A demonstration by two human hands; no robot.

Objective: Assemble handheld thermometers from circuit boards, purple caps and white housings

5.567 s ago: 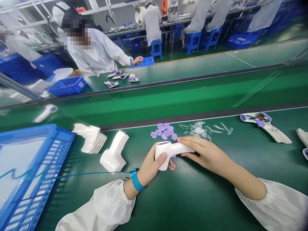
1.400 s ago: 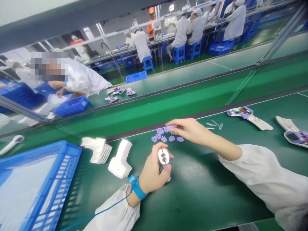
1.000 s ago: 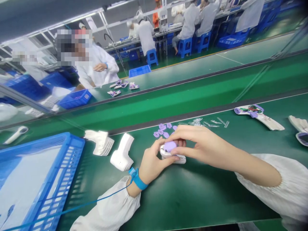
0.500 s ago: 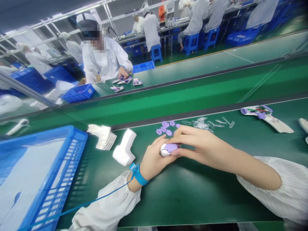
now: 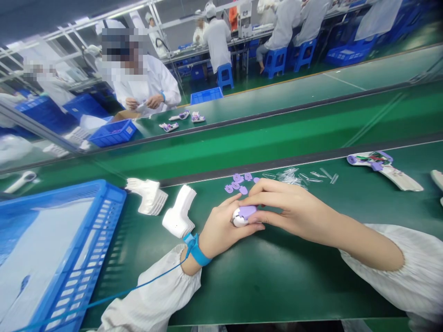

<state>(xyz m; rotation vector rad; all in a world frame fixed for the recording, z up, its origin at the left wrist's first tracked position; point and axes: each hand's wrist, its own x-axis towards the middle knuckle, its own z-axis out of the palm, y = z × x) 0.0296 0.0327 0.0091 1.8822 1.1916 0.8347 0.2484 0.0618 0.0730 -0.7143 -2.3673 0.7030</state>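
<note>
My left hand (image 5: pixel 219 230) grips a white thermometer housing (image 5: pixel 238 221) end-on, low over the green table (image 5: pixel 277 276). My right hand (image 5: pixel 287 207) pinches a small purple button piece (image 5: pixel 247 211) and presses it against the housing's end. Just beyond my fingers lie several loose purple button pieces (image 5: pixel 238 183). To their right is a scatter of small clear plastic parts (image 5: pixel 297 176). A blue wrist strap (image 5: pixel 194 250) with a cord is on my left wrist.
A white housing shell (image 5: pixel 178 213) and a stack of white shells (image 5: pixel 147 196) lie left of my hands. A blue crate (image 5: pixel 51 249) fills the left. An open thermometer half (image 5: pixel 382 168) lies at right. Beyond the conveyor belt (image 5: pixel 242 143), a person in white handles parts.
My right hand picked a purple piece from the pile and brought it onto the housing end held in my left hand. In the last half second both hands barely moved.
</note>
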